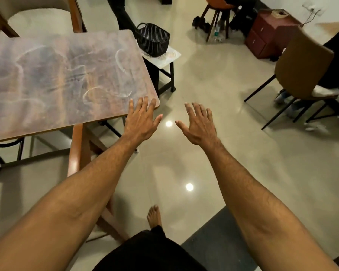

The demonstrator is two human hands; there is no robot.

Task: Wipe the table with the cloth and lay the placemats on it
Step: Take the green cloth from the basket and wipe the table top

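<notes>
- The left hand (140, 122) holds nothing; its fingers (139, 103) are spread straight at the near right corner of the worktop (57, 79), and I cannot tell whether they touch it.
- The right hand (199, 126), equally empty and splayed, hangs over the floor (213, 79) to the right of that corner.
- The worktop shows whitish smears, so the wiping looks not yet done.
- Neither cloth nor placemats are visible. They may be in the black basket (153, 40) on the side table (170, 55) just beyond the worktop's far right corner, but its contents are hidden.
- The cloth should be soft, limp and light, best bunched in the palm.
- The placemats are probably thin and light, best lifted by an edge, and they may slide on the smooth worktop.
</notes>
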